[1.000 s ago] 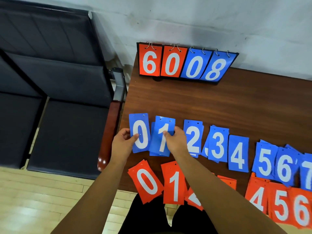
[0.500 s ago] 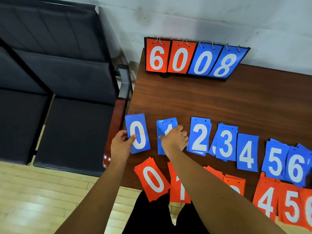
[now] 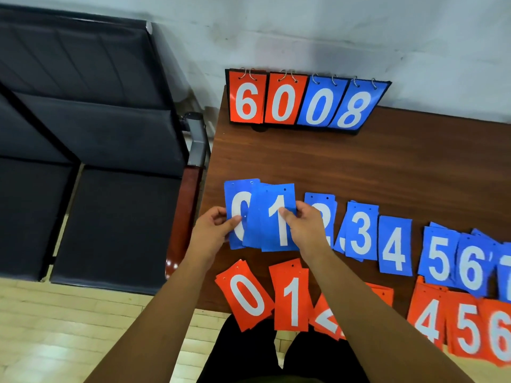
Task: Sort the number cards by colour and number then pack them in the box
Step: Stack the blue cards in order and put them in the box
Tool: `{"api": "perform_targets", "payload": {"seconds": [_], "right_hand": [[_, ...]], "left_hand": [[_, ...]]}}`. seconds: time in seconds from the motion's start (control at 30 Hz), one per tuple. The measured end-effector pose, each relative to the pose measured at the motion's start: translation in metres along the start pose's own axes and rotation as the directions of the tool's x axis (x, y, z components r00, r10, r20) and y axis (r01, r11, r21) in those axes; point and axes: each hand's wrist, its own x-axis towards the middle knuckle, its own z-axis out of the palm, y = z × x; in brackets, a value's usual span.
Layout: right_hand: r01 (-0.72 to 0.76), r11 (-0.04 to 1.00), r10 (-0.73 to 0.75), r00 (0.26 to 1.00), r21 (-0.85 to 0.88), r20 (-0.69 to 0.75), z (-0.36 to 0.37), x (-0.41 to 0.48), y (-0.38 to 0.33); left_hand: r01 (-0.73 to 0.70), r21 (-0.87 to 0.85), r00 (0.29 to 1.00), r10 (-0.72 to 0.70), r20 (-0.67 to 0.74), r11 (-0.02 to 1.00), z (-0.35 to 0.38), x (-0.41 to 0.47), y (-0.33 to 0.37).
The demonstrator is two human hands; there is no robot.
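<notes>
The left hand [image 3: 211,234] pinching the blue 0 card [image 3: 235,194] by its left edge, right hand [image 3: 308,230] gripping the blue 1 cards [image 3: 276,200] overlapping it, both at the left end of the wooden bench [image 3: 331,167], red 0 card [image 3: 249,297] just nearer the edge

Blue cards [image 3: 395,244] and orange-red cards [image 3: 290,299] bear white numerals.

view: one head camera; from: above and behind the left hand [image 3: 211,233] and right hand [image 3: 307,230]; faces: down and forward, table [image 3: 359,167] past both hands; near: close
</notes>
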Motion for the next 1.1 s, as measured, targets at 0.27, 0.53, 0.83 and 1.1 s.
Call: {"api": "perform_targets", "payload": {"seconds": [0.27, 0.53, 0.83, 1.1], "right_hand": [[0.072, 0.978, -0.083, 0.995, -0.197, -0.048, 0.006, 0.001, 0.021], [-0.116, 0.656, -0.197, 0.928, -0.745, -0.317, -0.035, 0.022, 0.067], [-0.136, 0.616, -0.1, 0.963, -0.776, -0.249, -0.012, 0.042, 0.049], [-0.08, 0.828, 0.014, 0.993, -0.556, -0.12, -0.023, 0.052, 0.043]], "left_hand": [[-0.013, 0.031, 0.988, 0.008, 0.154, 0.999, 0.036, 0.007, 0.0], [0.01, 0.075, 0.999, -0.014, 0.05, 0.997, 0.034, 0.022, -0.009], [0.011, 0.142, 1.0, -0.008, -0.025, 0.99, 0.024, 0.026, -0.017], [-0.026, 0.24, 0.996, 0.047, -0.081, 0.97, 0.019, 0.028, -0.018]]}}
